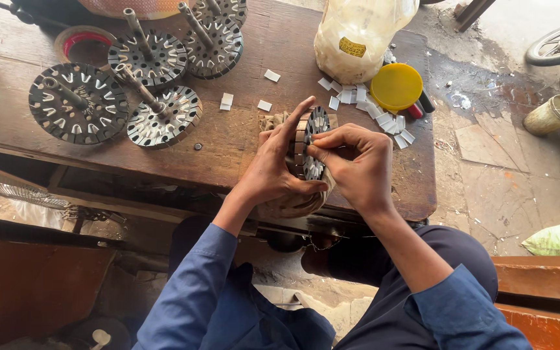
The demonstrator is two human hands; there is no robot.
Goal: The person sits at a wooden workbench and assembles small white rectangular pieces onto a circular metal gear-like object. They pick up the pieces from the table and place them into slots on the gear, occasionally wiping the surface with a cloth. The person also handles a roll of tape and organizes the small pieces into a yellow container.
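Observation:
A round slotted metal motor core (pixel 311 144) stands on edge at the near side of the wooden bench (pixel 241 139). My left hand (pixel 273 165) wraps around it from the left, index finger stretched up over its rim. My right hand (pixel 356 162) pinches at the core's edge from the right, fingertips pressed to a slot; whatever it pinches is too small to make out. A worn cloth-like pad lies under the core.
Several similar slotted cores with shafts (pixel 157 61) lie at the bench's far left. Small white paper pieces (pixel 358 97) are scattered near a clear plastic jar (pixel 358 35) and a yellow lid (pixel 396 86). A tin can (pixel 552 115) stands on the floor at right.

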